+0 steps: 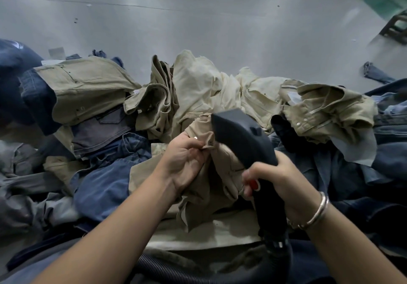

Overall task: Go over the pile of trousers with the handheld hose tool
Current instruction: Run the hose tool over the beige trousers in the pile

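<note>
Head view: mid-pass over tan trousers (211, 180) atop the pile of trousers (198, 98). Left hand (187, 162) pinching the waistband taut; right hand (277, 182) wrapped round the hose tool (242, 138), nozzle against cloth. Next, probably: sweep onward, then regrip fresh fabric.

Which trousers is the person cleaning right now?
Find the big pile of trousers, then the two hands at its near middle. The tan trousers lie bunched between them, pinched by the left hand, with the black hose tool over them.
</note>
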Motion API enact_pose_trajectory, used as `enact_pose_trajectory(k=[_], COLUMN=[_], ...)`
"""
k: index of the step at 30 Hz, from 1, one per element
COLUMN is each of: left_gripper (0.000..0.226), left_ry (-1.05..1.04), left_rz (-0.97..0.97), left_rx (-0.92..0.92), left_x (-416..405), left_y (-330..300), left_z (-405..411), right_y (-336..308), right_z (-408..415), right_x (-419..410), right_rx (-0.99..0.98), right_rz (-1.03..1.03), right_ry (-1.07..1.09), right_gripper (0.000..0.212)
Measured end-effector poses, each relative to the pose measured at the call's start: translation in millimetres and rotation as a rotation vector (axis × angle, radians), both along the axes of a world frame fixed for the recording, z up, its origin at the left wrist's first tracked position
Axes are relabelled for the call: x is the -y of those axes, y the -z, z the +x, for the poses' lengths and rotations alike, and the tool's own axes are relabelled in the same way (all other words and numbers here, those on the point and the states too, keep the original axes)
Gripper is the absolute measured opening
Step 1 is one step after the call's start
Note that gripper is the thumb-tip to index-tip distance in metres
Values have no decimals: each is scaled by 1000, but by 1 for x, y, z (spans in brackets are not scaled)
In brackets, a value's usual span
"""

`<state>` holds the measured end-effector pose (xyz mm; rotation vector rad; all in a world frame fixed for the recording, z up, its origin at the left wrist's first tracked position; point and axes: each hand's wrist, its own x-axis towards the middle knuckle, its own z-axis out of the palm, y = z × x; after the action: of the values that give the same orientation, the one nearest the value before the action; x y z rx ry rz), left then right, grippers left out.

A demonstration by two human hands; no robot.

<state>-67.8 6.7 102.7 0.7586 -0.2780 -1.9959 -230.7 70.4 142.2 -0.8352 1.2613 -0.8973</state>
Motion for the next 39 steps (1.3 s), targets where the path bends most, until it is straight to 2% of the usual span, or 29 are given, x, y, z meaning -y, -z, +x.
enact_pose_trajectory(k=[4,9,11,16,19,21,25,29,34,39], left_gripper=[46,63,65,69,64,56,52,53,48,50], left_ry=[-53,-61,-54,-42,-112,-130,-84,-56,-137,-114], left_rz=[28,1,5,21,26,4,-63,-98,-137,-148], left_rx=[-60,-74,-80,-85,-128,-142,-72,-30,-59,-58], left_x=[0,1,-1,-8,-1,4,4,6,14,11], left_y=[-1,-3,-1,4,4,1,2,4,1,6], left_z=[2,4,4,0,8,13,13,13,19,19], right_y=[-10,-4,-2,-9,-11,-10,-6,-5,-3,-3], right_z=[-14,-7,-1,2,-9,-11,-4,-2,-2,-2], right_x=[5,-7,-5,16,17,10,3,12,10,4], right_rx=[25,0,-2,63,31,13,20,22,66,50], right_rz=[-24,75,72,42,27,84,182,203,142,155], right_ry=[70,-111,-134,27,21,-73,-203,-126,-58,-128], right_gripper=[10,2,6,8,11,10,5,10,10,10])
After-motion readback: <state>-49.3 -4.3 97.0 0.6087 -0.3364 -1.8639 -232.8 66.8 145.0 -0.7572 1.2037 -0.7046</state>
